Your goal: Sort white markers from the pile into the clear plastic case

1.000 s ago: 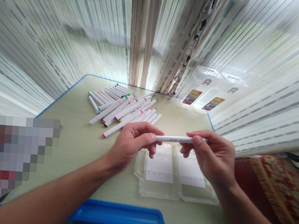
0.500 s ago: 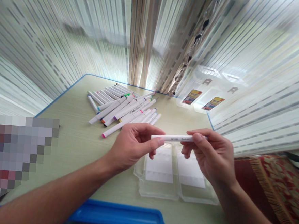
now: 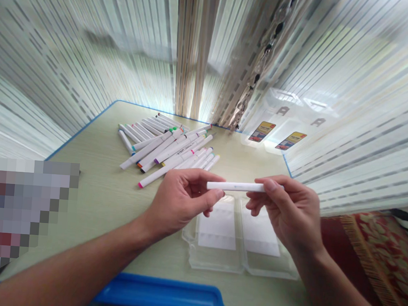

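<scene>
A white marker pen [image 3: 241, 187] is held level above the table, spanning both hands. My left hand [image 3: 181, 198] has its thumb and forefinger about the pen's left end. At the other end, my right hand [image 3: 295, 213] pinches the pen between thumb and fingers, which hide its right tip. Under the hands lies a clear plastic case [image 3: 215, 262] in two halves, with white sheets inside. Beyond my left hand is a loose pile of white markers [image 3: 176, 146] with coloured ends.
Two clear plastic cases with coloured labels [image 3: 262, 131] stand at the back right against a striped curtain [image 3: 134, 50]. The pale table [image 3: 99, 201] has a blue edge and a blue front tray [image 3: 159, 292]. A patterned rug [image 3: 381, 258] lies right; a blurred patch covers the left.
The marker has rolled about its length, so the dark print that faced me has mostly turned away. My left thumb sits slightly lower against it. Both hands stay in place.
</scene>
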`<state>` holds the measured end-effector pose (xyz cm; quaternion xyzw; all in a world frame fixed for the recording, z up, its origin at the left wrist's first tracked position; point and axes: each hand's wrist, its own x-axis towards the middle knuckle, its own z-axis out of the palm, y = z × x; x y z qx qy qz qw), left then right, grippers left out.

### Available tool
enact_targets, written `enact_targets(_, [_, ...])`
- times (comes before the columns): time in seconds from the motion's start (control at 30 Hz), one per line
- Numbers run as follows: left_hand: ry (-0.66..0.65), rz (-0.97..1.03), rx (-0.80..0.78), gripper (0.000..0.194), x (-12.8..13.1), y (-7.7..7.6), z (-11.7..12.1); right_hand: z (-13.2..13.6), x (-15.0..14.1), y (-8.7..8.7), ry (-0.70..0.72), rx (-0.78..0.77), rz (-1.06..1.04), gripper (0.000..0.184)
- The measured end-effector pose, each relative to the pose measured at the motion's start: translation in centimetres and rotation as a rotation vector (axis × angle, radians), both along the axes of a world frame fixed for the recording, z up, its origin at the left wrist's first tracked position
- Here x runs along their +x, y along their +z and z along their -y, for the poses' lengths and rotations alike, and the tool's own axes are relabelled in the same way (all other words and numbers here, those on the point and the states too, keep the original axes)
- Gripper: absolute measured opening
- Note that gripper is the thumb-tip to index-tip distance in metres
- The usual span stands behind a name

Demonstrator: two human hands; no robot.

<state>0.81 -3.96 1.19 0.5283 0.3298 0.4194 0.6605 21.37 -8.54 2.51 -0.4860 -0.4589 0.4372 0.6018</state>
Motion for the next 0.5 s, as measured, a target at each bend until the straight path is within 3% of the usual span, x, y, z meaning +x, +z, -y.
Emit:
enact_targets(0.27, [-0.034, 0.08, -0.037, 0.014, -0.03, 0.23, -0.29, 0.13, 0.04, -0.08, 0.049, 0.051, 0.009, 0.008])
enact_targets(0.5, [-0.1, 0.186, -0.247, 0.014, 0.04, 0.32, -0.44, 0.38, 0.22, -0.39, 0.078, 0.097, 0.072, 0.008])
